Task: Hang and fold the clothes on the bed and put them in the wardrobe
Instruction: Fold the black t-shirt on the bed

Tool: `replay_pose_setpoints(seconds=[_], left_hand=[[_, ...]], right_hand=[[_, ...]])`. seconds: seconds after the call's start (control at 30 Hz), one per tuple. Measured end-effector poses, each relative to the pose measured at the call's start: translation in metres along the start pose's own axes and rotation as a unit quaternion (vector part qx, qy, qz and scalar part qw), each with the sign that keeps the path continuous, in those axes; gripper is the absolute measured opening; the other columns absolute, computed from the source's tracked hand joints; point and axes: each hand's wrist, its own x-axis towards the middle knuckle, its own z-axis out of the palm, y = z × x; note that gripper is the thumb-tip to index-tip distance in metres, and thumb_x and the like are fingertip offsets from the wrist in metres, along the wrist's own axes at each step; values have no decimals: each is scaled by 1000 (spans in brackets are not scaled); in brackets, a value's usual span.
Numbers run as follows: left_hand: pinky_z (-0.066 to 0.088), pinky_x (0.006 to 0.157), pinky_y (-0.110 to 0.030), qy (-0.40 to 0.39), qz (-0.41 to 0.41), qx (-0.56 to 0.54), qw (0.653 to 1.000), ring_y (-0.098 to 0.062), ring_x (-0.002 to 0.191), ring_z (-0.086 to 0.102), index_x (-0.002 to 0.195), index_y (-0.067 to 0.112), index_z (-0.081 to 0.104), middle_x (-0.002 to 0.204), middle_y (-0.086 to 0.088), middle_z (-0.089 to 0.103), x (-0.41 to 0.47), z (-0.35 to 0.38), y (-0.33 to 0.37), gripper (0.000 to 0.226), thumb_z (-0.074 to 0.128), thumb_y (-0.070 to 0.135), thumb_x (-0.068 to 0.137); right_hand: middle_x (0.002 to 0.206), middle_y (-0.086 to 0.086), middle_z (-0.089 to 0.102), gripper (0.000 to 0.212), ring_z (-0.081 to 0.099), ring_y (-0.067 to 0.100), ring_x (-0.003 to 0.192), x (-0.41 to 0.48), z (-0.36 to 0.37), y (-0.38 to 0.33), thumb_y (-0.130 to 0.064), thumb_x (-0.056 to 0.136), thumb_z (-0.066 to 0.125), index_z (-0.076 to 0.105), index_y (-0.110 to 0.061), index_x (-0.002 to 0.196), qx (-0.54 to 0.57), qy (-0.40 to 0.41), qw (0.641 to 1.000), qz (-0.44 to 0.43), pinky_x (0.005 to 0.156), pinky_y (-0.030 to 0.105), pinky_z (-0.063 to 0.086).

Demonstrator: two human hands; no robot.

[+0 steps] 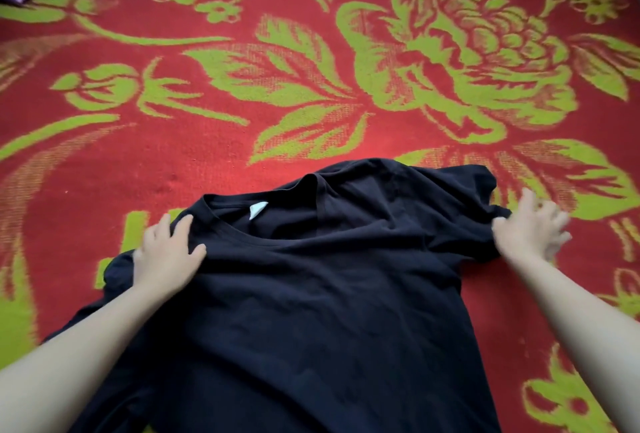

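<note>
Shirt: the black T-shirt (311, 294) is lying spread on the blanket (311, 86), with its right sleeve (464, 186) bunching.
Left hand (166, 252): you are pressing the shoulder, fingers spread flat.
Right hand (530, 228): blurred; fingers are splaying wide, with the thumb touching the sleeve edge.
Risk: folding now is likely trapping wrinkles, and tugging one-sidedly is probably skewing the collar.
</note>
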Motion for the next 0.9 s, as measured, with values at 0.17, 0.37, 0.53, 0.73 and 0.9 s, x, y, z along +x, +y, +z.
replay_pose_setpoints(seconds=[0.17, 0.37, 0.53, 0.73, 0.9], left_hand=[[31, 100, -49, 4, -48, -63, 997, -33, 130, 37, 144, 21, 30, 141, -9, 45, 30, -13, -10, 60, 55, 34, 91], [32, 94, -41, -1, -75, -139, 988, -29, 114, 53, 124, 30, 57, 112, -6, 64, 43, -16, -3, 37, 61, 38, 88], [37, 75, -25, 80, 27, -296, 951, -18, 88, 59, 97, 7, 72, 94, -10, 70, 46, -25, -10, 15, 60, 11, 89], [40, 77, -30, 115, 51, -396, 910, -15, 78, 52, 95, 8, 70, 78, -7, 61, 66, -48, -15, 13, 57, 9, 90], [37, 96, -41, 168, -89, -318, 929, -32, 110, 51, 111, 12, 65, 114, -16, 61, 81, -39, -4, 26, 47, 18, 94]], right_hand=[[146, 10, 35, 53, 32, 31, 131, -31, 14, -87, -21, 86, 56, 44, -17, 138, -46, -84, 935, -341, 98, 43, 35], [157, -4, 16, 59, 17, 22, 141, -59, 50, -169, -19, 94, 45, 22, -25, 148, -42, -177, 868, -461, 106, 42, 26], [133, 12, 46, 36, 34, 30, 127, -54, 57, -182, -23, 97, 40, 44, -22, 133, -172, -100, 867, -456, 112, 51, 10], [105, 14, 64, 29, 49, 34, 107, -15, 28, -201, -35, 96, 44, 62, -14, 99, 51, -70, 955, -284, 91, 41, 28], [144, 16, 34, 52, 25, 32, 134, -29, 33, -207, -48, 98, 33, 35, -18, 141, -39, -85, 960, -266, 106, 49, 22]])
